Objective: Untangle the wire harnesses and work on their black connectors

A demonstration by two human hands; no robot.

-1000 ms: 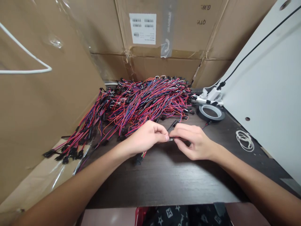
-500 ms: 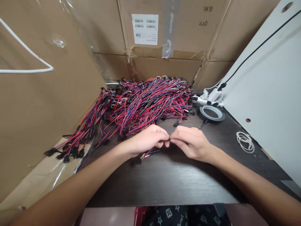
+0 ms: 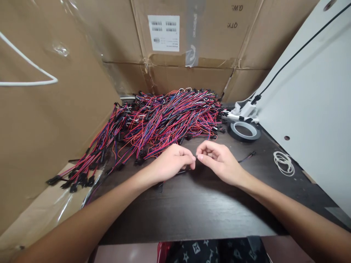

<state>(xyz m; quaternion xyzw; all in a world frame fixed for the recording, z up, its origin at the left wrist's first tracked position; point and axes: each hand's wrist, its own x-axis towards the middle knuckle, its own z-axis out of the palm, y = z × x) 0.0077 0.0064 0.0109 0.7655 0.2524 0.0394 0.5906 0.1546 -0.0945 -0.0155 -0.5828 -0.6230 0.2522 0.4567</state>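
My left hand (image 3: 171, 162) is closed in a pinch on a thin wire harness whose black connector (image 3: 159, 186) shows on the dark table (image 3: 197, 212) just below the wrist. My right hand (image 3: 218, 160) faces it, almost fingertip to fingertip, with its fingers curled and thumb near forefinger; what it holds, if anything, I cannot make out. A short dark wire with a connector (image 3: 248, 156) lies on the table right of that hand. Behind both hands is a big pile of red, blue and black wire harnesses (image 3: 170, 117).
Cardboard boxes (image 3: 192, 47) wall in the back and the left side (image 3: 49, 124). A white panel (image 3: 309, 106) with a black cable leans at the right. A roll of black tape (image 3: 244, 131), a white device (image 3: 244, 112) and white loops (image 3: 283, 162) lie at the right.
The black connector piece pinched between both hands a second ago is gone from view. My right hand has lifted and loosened a little. A dark wire now lies right of it.
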